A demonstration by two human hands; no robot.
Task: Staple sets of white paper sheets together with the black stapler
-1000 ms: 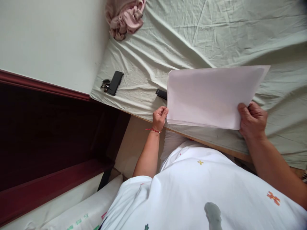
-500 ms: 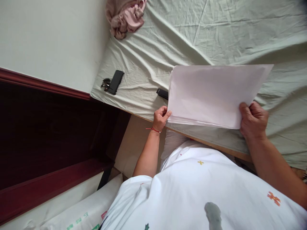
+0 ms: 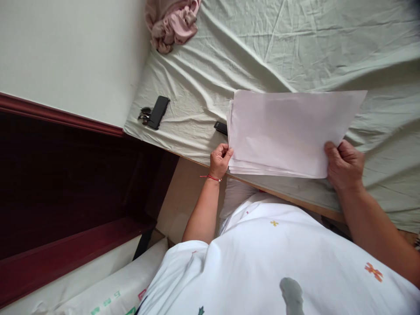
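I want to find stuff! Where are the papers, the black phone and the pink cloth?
papers [image 3: 285, 131], head view, middle of top sheet.
black phone [image 3: 158, 112], head view, middle of its back.
pink cloth [image 3: 172, 22], head view, bunched middle.
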